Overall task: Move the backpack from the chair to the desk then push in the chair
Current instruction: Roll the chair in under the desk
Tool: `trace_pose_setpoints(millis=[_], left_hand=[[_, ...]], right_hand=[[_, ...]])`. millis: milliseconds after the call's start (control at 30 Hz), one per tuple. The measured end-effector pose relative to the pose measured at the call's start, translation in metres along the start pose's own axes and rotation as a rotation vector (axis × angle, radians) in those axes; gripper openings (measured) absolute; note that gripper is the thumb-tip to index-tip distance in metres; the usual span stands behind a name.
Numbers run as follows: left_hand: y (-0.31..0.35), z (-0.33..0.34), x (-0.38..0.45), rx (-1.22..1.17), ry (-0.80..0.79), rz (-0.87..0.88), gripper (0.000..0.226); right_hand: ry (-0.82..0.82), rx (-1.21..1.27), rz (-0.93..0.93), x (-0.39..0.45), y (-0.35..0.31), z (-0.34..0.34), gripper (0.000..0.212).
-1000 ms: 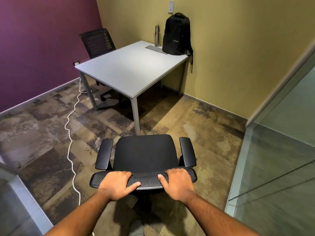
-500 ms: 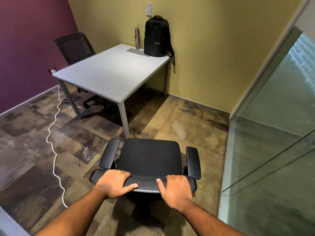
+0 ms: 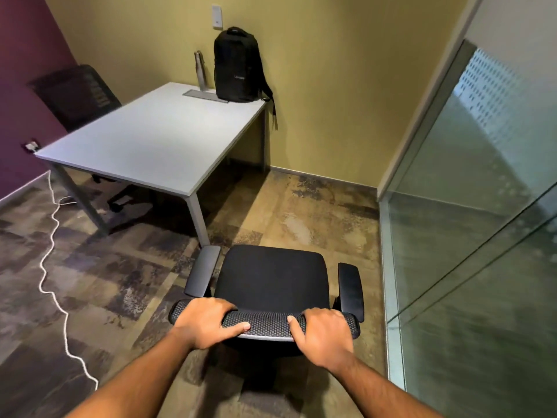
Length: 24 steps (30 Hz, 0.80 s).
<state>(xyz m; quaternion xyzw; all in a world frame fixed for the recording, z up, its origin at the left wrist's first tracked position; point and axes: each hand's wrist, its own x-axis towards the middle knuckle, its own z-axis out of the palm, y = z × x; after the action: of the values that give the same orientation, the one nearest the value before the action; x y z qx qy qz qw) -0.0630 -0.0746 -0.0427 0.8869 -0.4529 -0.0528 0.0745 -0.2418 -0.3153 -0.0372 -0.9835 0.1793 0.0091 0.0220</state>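
both hands, left hand and right hand, gripped the chair back; seat faced the wall, desk corner now closer, backpack upright.

A metal water bottle stands upright at the far edge of the table, just beside a grey cable hatch set flush in the tabletop. A second black mesh chair sits at the far left side of the table against the purple wall, and a white cable snakes across the patterned floor to the table's left. A glass partition stands well to the table's right, and a white wall plate is on the yellow wall behind it.
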Motion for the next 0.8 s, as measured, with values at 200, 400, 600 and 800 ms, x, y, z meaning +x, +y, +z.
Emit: trace_pose_setpoints(millis=[200, 400, 600, 800], left_hand=[[-0.011, 0.003, 0.021, 0.030, 0.045, 0.020, 0.088], [-0.012, 0.006, 0.055, 0.022, 0.018, 0.018, 0.092], [-0.003, 0.012, 0.092, 0.009, 0.030, -0.019, 0.091], [0.019, 0.015, 0.141, -0.023, 0.041, -0.081, 0.089]], right_hand=[[-0.002, 0.024, 0.032, 0.020, 0.000, 0.003, 0.069], [0.002, 0.023, 0.024, 0.047, 0.020, 0.004, 0.075], [0.002, 0.011, -0.023, 0.081, 0.052, 0.001, 0.076], [0.001, 0.004, -0.088, 0.128, 0.101, -0.005, 0.076]])
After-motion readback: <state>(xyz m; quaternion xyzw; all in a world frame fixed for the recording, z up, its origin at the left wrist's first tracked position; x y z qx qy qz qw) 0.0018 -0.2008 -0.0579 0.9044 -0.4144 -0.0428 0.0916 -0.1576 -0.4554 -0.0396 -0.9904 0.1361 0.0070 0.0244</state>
